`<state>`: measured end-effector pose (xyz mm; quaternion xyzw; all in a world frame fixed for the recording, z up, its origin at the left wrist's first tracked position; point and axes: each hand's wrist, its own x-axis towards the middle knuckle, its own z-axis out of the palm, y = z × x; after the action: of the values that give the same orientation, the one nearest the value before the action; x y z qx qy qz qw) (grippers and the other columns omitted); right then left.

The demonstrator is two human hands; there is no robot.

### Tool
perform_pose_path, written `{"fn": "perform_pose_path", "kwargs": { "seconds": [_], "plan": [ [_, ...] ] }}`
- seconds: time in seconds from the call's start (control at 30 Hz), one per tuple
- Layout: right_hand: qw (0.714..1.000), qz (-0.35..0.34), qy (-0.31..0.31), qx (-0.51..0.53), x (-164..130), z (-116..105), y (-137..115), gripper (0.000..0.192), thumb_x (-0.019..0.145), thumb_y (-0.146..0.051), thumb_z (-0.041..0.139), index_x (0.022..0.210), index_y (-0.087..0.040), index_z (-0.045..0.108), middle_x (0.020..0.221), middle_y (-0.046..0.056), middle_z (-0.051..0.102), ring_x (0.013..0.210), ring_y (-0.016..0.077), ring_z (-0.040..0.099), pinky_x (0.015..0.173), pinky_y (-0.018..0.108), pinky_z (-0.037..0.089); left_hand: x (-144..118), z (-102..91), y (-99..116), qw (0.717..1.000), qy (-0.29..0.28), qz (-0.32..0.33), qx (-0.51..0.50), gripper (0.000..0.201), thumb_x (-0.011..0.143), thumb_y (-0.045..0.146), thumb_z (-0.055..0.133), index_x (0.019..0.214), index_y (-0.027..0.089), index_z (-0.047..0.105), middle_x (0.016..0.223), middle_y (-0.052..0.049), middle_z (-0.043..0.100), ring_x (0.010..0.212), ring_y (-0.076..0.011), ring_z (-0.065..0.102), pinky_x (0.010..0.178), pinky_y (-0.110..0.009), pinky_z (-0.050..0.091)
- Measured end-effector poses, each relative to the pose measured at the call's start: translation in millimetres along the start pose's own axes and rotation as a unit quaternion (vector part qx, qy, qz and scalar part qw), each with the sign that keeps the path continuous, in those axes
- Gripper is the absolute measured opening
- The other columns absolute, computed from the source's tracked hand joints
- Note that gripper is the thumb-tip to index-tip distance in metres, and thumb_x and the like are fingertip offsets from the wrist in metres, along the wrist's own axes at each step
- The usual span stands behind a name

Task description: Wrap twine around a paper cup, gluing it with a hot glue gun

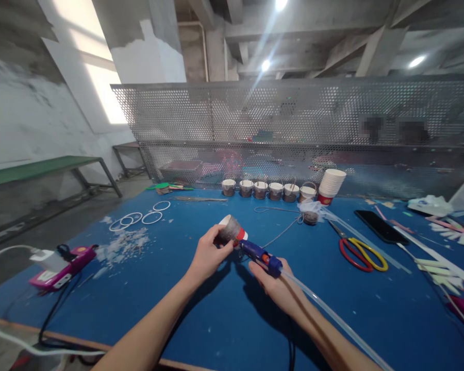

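Note:
My left hand (pixel 209 250) is closed round a paper cup (pixel 231 230) tilted on its side above the blue table. Grey cord covers much of the cup's wall, and a red and white band shows at its base end. In my right hand (pixel 275 282) is a blue glue gun (pixel 261 256), its nozzle close to the cup's base end; whether they touch I cannot tell. A long clear glue stick (pixel 325 304) sticks out of the gun's back. Grey cord runs from near the cup to a small ball of cord (pixel 310 217).
Several cord-wrapped cups (pixel 260 190) line the back, beside a stack of paper cups (pixel 331 185). Scissors (pixel 361 253) and a phone (pixel 381 225) lie at right. White rings (pixel 152 217), scraps and a magenta power strip (pixel 67 268) are at left. Perforated metal panel (pixel 274 118) stands behind.

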<state>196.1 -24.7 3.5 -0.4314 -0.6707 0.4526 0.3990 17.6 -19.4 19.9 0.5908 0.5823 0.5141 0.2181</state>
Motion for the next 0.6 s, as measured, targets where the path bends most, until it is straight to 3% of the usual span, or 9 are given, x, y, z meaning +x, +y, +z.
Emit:
{"fn": "perform_pose_path", "kwargs": {
  "seconds": [0.4,0.6],
  "plan": [
    [1.000,0.027,-0.013,-0.006,1.3,-7.7,-7.0,0.039,0.077,-0.046,0.056,0.049,-0.023,0.040,0.039,-0.006,0.036,0.039,0.0097,0.036,0.044,0.025,0.030,2.8,-2.1,-5.4,0.999,-0.020,0.009,-0.024,0.019,0.069,0.028,0.063,0.085,0.017,0.063,0.072,0.002,0.059,0.064,-0.0119,0.051,0.064,-0.025,0.044],
    [0.997,0.075,-0.004,0.004,4.7,-13.2,-13.9,0.042,0.075,-0.049,0.053,0.044,-0.023,0.040,0.035,-0.005,0.035,0.034,0.0085,0.034,0.040,0.024,0.029,5.2,-4.8,-8.0,0.997,-0.046,0.008,-0.055,0.020,0.066,0.025,0.065,0.085,0.018,0.062,0.072,0.002,0.058,0.064,-0.0120,0.051,0.065,-0.026,0.044]
  ]
}}
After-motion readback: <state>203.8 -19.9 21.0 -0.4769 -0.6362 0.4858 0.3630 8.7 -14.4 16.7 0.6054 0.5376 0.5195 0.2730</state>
